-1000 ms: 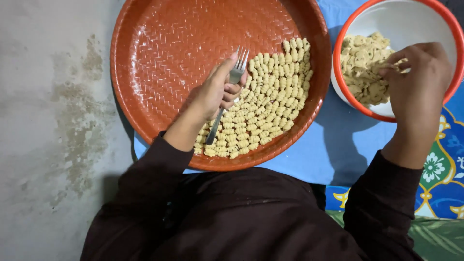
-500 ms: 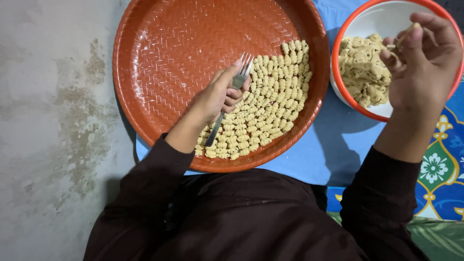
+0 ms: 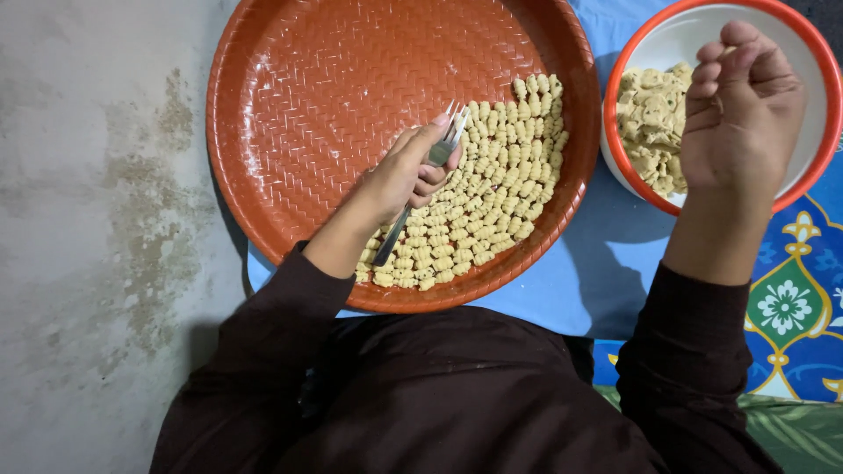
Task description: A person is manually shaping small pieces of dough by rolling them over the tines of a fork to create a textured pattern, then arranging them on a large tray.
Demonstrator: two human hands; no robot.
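A stained grey concrete floor (image 3: 97, 237) lies to my left, with a light blue cloth (image 3: 606, 272) and a patterned blue mat (image 3: 799, 307) spread to my right. One round orange woven-pattern tray (image 3: 325, 114) sits before me, holding rows of small ridged dough pieces (image 3: 492, 184), too many to count, packed along its right side. My left hand (image 3: 399, 180) rests over them, fingers closed around one metal fork (image 3: 421, 184), tines pointing away from me. One white bowl with an orange rim (image 3: 812, 140) stands just beside the tray, holding a heap of dough (image 3: 650, 123). My right hand (image 3: 742, 114) hovers above it, fingers curled inward; whether they pinch any dough I cannot tell.
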